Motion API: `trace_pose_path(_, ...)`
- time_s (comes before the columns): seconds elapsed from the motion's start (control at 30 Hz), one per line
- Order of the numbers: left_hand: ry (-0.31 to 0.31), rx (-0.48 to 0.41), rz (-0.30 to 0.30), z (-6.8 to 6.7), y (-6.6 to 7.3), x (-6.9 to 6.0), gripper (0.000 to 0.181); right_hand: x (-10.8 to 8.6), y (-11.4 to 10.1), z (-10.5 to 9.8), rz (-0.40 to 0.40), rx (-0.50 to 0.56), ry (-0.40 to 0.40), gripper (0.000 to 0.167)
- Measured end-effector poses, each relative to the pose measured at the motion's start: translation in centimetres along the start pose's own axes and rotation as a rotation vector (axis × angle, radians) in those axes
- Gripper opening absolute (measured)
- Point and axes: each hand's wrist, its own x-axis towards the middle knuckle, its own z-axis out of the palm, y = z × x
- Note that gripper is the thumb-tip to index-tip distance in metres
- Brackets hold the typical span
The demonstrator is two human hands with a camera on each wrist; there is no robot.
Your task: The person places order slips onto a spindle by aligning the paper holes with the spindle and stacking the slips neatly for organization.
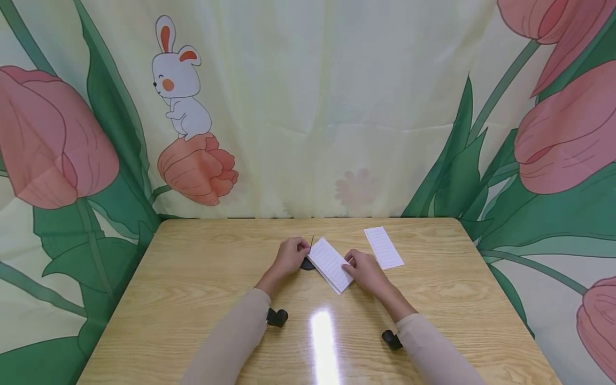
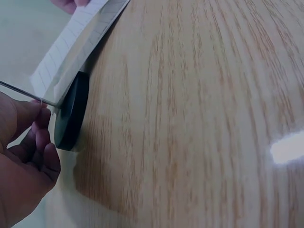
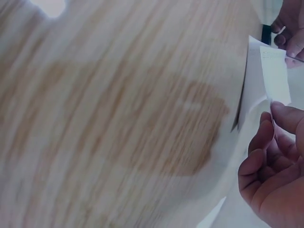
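A bill spike with a round black base (image 1: 307, 264) and a thin metal rod (image 2: 19, 90) stands on the table. At its rod, my left hand (image 1: 290, 256) pinches the corner of a lined paper slip (image 1: 329, 261), thumb against fingertips. The far edge of that slip is pinched by my right hand (image 1: 367, 272), seen also in the right wrist view. Another paper (image 3: 251, 90) lies beneath the top slip, over the base. Whether the rod passes through the top slip is hidden by my left fingers.
A separate lined slip (image 1: 384, 247) lies flat behind my right hand. The wooden table (image 1: 202, 267) ends at a printed curtain (image 1: 298, 133). Black camera mounts (image 1: 277, 317) sit at both wrists.
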Motion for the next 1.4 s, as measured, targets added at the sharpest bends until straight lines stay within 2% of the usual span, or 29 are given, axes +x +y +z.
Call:
trace_pose_path(0.23,0.010,-0.002,-0.024,0.25,-0.16,0.00,0.010,0.07,-0.12,0.28,0.025,-0.022,-0.026,0.015)
trace_pose_path(0.73,0.041,0.021,-0.013,0.59,-0.26,-0.01,0.008,-0.06,-0.10,0.71,0.045,-0.087,-0.051,0.017)
trace_pose_path(1.03,0.047,0.050,-0.013,0.61,-0.11,0.00,0.008,-0.11,-0.33,0.74,0.052,-0.089,-0.068,0.022)
trace_pose_path(1.4,0.040,0.065,0.019,0.55,-0.24,-0.16,0.010,-0.17,-0.02,0.74,0.038,-0.091,-0.048,0.019)
